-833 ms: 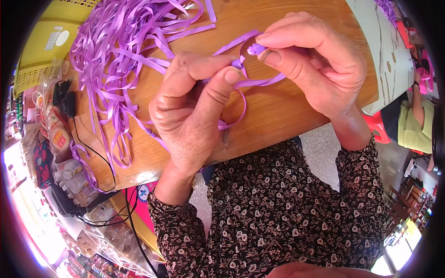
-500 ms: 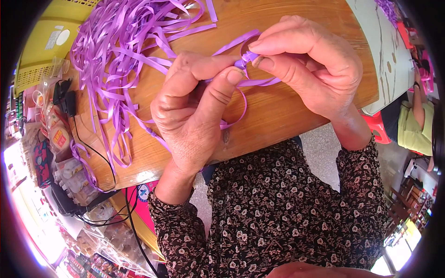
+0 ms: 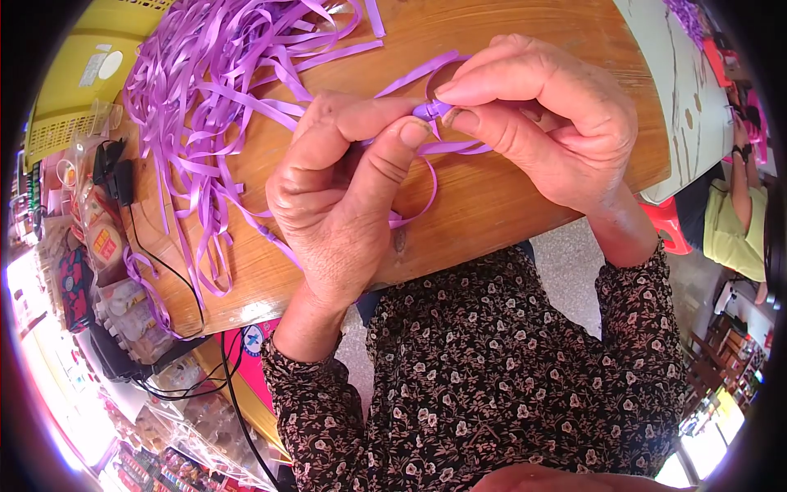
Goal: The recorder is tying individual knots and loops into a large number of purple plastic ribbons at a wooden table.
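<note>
A small purple plastic clip [image 3: 431,110] sits between my two hands, above the wooden table. Thumb and forefinger of my left hand [image 3: 344,176] pinch one end of it. My right hand [image 3: 549,119] pinches the other end between thumb and fingertips. Purple ribbon [image 3: 414,75] trails from the clip and loops behind and below my fingers. A big tangled heap of purple ribbons [image 3: 215,90] lies on the table just left of my left hand. My fingertips cover part of the clip.
A yellow plastic basket [image 3: 70,86] stands at the far left by plastic bags and a black cable [image 3: 160,258]. The wooden table [image 3: 484,209] has its near edge by my body. A white marbled surface [image 3: 664,82], a red stool [image 3: 668,225] and a person in a yellow-green top [image 3: 734,225] are at right.
My right hand has shifted slightly left and down, and its fingertips sit closer to my left hand at the clip. My left hand is nearly still.
</note>
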{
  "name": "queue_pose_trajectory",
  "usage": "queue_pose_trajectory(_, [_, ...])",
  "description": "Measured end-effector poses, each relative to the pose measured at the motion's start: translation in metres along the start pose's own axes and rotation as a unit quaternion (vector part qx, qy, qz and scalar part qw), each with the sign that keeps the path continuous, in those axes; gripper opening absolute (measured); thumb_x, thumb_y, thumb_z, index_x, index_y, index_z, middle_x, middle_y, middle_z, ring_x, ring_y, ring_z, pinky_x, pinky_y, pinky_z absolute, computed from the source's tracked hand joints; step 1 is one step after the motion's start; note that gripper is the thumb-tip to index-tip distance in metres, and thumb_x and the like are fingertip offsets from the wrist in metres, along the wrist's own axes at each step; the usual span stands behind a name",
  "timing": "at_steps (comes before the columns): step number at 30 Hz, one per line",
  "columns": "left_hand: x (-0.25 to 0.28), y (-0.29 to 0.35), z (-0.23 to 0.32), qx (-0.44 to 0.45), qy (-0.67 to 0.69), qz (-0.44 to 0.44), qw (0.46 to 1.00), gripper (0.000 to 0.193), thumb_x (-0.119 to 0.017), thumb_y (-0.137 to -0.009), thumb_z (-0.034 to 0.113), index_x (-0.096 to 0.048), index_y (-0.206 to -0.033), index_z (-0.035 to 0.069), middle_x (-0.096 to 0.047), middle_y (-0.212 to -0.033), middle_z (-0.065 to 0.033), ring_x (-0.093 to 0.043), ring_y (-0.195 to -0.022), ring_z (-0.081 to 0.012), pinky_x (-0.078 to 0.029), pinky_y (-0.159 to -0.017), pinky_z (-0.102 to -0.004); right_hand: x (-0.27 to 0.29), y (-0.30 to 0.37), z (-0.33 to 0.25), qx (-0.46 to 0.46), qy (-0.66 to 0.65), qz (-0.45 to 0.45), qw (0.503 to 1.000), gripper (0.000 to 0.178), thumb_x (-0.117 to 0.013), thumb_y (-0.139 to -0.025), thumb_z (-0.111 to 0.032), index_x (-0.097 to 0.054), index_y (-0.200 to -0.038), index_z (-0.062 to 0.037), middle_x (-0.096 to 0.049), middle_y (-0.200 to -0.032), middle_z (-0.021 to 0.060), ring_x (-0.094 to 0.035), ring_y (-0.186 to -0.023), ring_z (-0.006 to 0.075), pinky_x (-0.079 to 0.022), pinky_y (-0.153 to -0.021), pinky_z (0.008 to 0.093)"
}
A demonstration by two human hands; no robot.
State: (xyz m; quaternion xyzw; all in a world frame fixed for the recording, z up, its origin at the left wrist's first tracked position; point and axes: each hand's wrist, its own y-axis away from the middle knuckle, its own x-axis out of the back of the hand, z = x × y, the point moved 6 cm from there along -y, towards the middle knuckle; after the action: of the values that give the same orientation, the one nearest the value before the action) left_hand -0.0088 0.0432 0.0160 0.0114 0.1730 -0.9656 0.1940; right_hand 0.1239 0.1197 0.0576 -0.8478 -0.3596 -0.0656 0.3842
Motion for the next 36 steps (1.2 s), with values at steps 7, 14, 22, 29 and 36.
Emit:
queue_pose_trajectory(7, [0.002, 0.000, 0.000, -0.026, -0.026, -0.004, 0.999, 0.012, -0.067, -0.078, -0.004, -0.067, -0.089, 0.000, -0.056, -0.081, -0.0019, -0.049, -0.072, -0.0085, -0.039, -0.065, -0.0194, 0.000, 0.000, 0.000, -0.003, 0.002, -0.014, 1.000, 0.018, -0.068, -0.073, 0.010, -0.063, -0.089, 0.0057, -0.063, -0.083, 0.0145, -0.061, -0.070, 0.0174, -0.047, -0.059, 0.0235])
queue_pose_trajectory(14, [0.000, 0.002, 0.010, -0.076, -0.092, 0.003, 0.993, 0.013, -0.069, -0.076, -0.003, -0.067, -0.088, 0.000, -0.058, -0.079, -0.0038, -0.051, -0.072, -0.0108, -0.041, -0.063, -0.0205, 0.002, -0.003, -0.003, 0.025, 0.006, -0.042, 0.999, 0.019, -0.067, -0.071, 0.011, -0.063, -0.089, 0.0066, -0.063, -0.082, 0.0148, -0.059, -0.065, 0.0146, -0.042, -0.050, 0.0210])
queue_pose_trajectory(22, [-0.005, 0.004, 0.018, -0.147, -0.155, -0.027, 0.977, 0.014, -0.070, -0.074, -0.005, -0.067, -0.087, -0.001, -0.058, -0.078, -0.0056, -0.052, -0.066, -0.0122, -0.042, -0.056, -0.0221, 0.005, -0.003, -0.003, 0.020, 0.000, -0.080, 0.997, 0.020, -0.066, -0.071, 0.012, -0.063, -0.089, 0.0047, -0.063, -0.083, 0.0125, -0.051, -0.056, 0.0059, -0.032, -0.044, 0.0163])
queue_pose_trajectory(29, [-0.011, 0.013, 0.028, -0.249, -0.236, -0.004, 0.939, 0.018, -0.071, -0.072, -0.007, -0.065, -0.088, -0.002, -0.056, -0.076, -0.0070, -0.053, -0.060, -0.0127, -0.042, -0.049, -0.0234, 0.003, 0.000, 0.000, -0.039, -0.051, -0.081, 0.995, 0.019, -0.066, -0.071, 0.012, -0.063, -0.087, 0.0024, -0.062, -0.082, 0.0110, -0.049, -0.056, 0.0050, -0.031, -0.045, 0.0162])
queue_pose_trajectory(36, [-0.007, 0.009, 0.009, -0.119, -0.108, -0.011, 0.987, 0.012, -0.067, -0.077, -0.004, -0.065, -0.087, 0.000, -0.056, -0.078, -0.0051, -0.051, -0.067, -0.0115, -0.041, -0.059, -0.0216, -0.008, 0.006, 0.022, -0.151, -0.246, -0.056, 0.956, 0.014, -0.067, -0.074, 0.008, -0.063, -0.085, 0.0011, -0.061, -0.081, 0.0106, -0.056, -0.072, 0.0120, -0.042, -0.060, 0.0218])
